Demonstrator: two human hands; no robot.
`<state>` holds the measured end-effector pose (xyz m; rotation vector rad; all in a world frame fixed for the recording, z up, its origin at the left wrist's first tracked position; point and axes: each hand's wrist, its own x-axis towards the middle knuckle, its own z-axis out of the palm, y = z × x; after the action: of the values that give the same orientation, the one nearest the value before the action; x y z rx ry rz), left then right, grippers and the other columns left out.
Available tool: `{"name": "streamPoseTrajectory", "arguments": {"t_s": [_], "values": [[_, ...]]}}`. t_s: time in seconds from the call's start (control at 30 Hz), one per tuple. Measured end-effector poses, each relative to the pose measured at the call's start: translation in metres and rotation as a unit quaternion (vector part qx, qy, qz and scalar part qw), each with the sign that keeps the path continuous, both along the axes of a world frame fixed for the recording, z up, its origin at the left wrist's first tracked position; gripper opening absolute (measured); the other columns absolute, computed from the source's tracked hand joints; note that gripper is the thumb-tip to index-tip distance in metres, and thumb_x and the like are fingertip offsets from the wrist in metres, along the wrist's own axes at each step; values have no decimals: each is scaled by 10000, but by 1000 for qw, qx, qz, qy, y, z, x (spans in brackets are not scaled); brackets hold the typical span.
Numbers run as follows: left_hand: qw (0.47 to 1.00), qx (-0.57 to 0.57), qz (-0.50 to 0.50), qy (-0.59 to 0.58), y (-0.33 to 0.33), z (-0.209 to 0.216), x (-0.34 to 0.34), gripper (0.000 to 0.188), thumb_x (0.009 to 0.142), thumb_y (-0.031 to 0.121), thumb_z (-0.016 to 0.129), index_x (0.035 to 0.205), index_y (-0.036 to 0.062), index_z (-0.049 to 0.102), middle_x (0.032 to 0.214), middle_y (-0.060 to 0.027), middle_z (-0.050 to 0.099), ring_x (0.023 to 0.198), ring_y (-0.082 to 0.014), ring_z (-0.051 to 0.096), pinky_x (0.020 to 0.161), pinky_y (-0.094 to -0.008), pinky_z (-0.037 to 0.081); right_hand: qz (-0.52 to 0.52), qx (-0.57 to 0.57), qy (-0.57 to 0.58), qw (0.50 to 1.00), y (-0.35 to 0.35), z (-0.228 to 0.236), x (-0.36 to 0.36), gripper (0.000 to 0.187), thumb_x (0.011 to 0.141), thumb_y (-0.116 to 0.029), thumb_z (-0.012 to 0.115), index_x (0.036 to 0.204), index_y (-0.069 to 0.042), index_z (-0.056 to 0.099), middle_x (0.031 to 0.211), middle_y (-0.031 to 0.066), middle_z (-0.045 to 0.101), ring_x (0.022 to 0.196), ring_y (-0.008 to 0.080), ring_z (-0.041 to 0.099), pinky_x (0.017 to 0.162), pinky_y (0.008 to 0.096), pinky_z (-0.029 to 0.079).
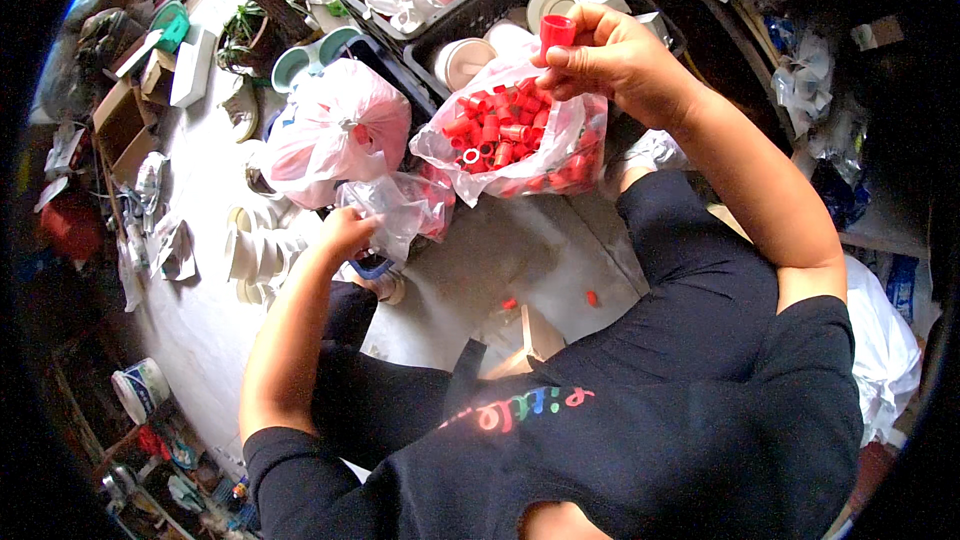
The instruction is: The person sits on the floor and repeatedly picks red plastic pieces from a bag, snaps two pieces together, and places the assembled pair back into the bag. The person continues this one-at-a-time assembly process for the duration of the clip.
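My right hand is raised above an open plastic bag full of small red plastic pieces. Between its thumb and fingers it pinches one short red plastic tube, held upright with its open end up. To the left and lower, my left hand is closed at the edge of a small clear plastic bag; reddish contents show through its right side. Its fingertips are partly hidden. Right behind this bag stands a tied, pinkish-white bag, bulging full.
Black crates at the back hold white plastic fittings and bagged items. White cup-like parts lie on the floor left of my left hand. Two red bits lie between my legs, near a wooden piece. A white bag sits at my right.
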<state>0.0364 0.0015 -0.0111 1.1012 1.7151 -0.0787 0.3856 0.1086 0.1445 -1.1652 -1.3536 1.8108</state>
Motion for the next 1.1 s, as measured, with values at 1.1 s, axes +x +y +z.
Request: {"name": "streamPoseTrajectory", "arguments": {"t_s": [1.1], "values": [[629, 47, 321, -706, -88, 147, 116, 359, 798, 256, 628, 1095, 79, 532, 846, 33, 558, 601, -35, 447, 460, -138, 345, 30, 7, 50, 998, -177, 32, -65, 327, 772, -23, 620, 1084, 10, 529, 1013, 49, 584, 944, 116, 545, 844, 269, 430]]}}
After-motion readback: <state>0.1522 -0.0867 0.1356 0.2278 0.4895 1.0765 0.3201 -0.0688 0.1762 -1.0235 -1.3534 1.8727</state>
